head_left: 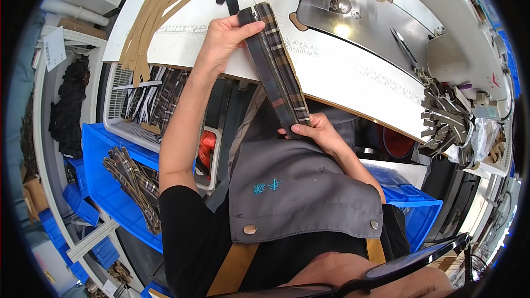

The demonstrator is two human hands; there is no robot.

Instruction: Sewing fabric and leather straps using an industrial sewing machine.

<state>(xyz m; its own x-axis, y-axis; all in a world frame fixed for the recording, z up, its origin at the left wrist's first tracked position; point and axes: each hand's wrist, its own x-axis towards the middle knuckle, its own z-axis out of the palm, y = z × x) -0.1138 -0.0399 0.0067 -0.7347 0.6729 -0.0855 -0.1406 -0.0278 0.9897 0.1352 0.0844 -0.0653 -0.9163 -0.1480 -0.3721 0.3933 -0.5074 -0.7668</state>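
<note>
Pinching zippered plaid strip (285,69) by both ends: left hand (222,41), fingers closed on far end; right hand (320,132), fingers closed on near end. Strip slants eleven to five o'clock, across front edge of white surface (339,80). Sewing machine (381,33) between one and two o'clock. Likely light, soft, not slippery; zipper (274,64) probably stiffens it lengthwise. Best held by cloth ends, clear of teeth.

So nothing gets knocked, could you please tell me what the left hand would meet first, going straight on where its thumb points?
Beyond the zippered plaid strip it holds, the left hand would probably meet the metal sewing machine bed first, or pass above it; depth is unclear.
</note>
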